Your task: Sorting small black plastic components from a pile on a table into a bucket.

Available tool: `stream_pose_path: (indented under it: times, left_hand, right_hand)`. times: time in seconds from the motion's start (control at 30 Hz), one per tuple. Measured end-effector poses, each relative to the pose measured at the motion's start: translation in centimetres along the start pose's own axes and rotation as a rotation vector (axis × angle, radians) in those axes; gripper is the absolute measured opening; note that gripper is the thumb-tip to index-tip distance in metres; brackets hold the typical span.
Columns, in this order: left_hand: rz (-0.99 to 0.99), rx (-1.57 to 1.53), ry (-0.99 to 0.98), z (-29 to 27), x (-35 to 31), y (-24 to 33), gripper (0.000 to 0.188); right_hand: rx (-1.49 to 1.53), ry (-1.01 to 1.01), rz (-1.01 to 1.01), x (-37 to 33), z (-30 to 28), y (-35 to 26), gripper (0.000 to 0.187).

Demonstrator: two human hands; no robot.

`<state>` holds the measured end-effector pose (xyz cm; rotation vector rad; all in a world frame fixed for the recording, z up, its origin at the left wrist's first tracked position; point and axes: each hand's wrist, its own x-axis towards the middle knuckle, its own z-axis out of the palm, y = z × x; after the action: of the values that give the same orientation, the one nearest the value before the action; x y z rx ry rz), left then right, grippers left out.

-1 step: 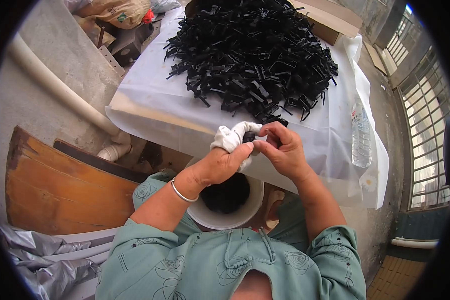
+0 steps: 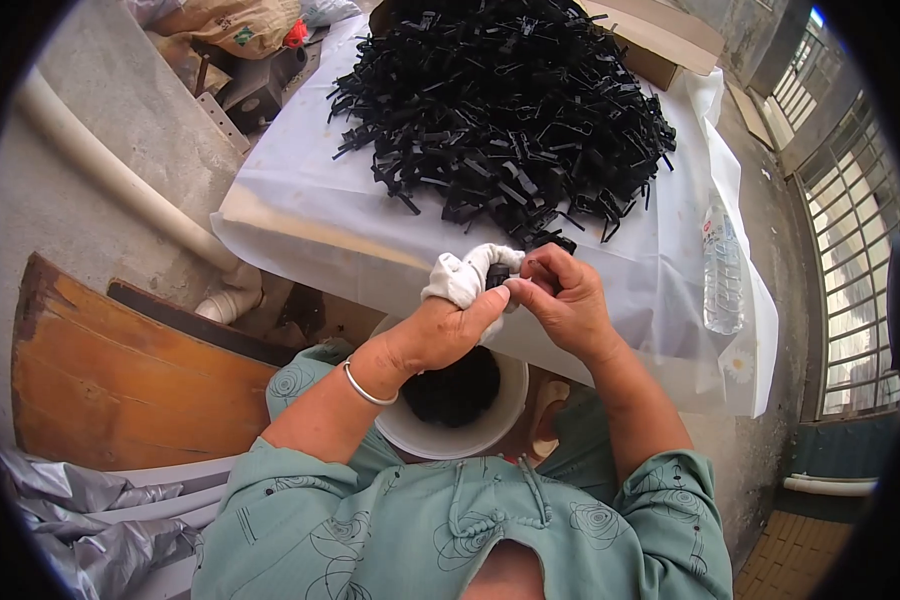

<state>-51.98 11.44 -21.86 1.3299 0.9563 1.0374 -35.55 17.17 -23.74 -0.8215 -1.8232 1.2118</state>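
Note:
My left hand point(image 2: 450, 325) is closed on a small black plastic part point(image 2: 497, 275), pinched between its bare thumb and gloved fingers. A white cloth glove point(image 2: 457, 279) covers those fingers. Beside the part, my right hand point(image 2: 570, 305) is bare, its thumb and index finger drawn together near the left thumb tip. Whatever lies between the right fingertips is too small to make out. Just beyond both hands, a large heap of black plastic parts point(image 2: 510, 110) covers much of the table. Below them stands a white bucket point(image 2: 515, 410) with black contents.
White plastic sheeting point(image 2: 300, 210) drapes the table. A clear bottle point(image 2: 722, 270) lies near its right edge, and a cardboard box point(image 2: 660, 40) stands behind the heap. To the left are a wooden board point(image 2: 120, 370) and a pale pipe point(image 2: 120, 175). Barred windows point(image 2: 855, 260) line the right.
My right fingertips have shifted very slightly beside the black part. Everything else looks the same.

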Motion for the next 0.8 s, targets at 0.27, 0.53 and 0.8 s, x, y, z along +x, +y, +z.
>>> stream_pose_path:
  times: [0.27, 0.53, 0.8]
  left_hand:
    - [0.258, 0.390, 0.210, 0.1, 0.3, -2.2, 0.027]
    - [0.218, 0.580, 0.266, 1.1, -1.1, -1.3, 0.022]
    - [0.195, 0.965, 0.004, -2.4, -1.4, 0.1, 0.021]
  right_hand:
    - [-0.198, -0.135, -0.194, -0.1, 1.0, 0.4, 0.022]
    - [-0.028, -0.130, 0.028, -0.9, 2.5, 0.7, 0.024]
    - [-0.882, 0.288, -0.261, 1.7, -2.2, 2.0, 0.010]
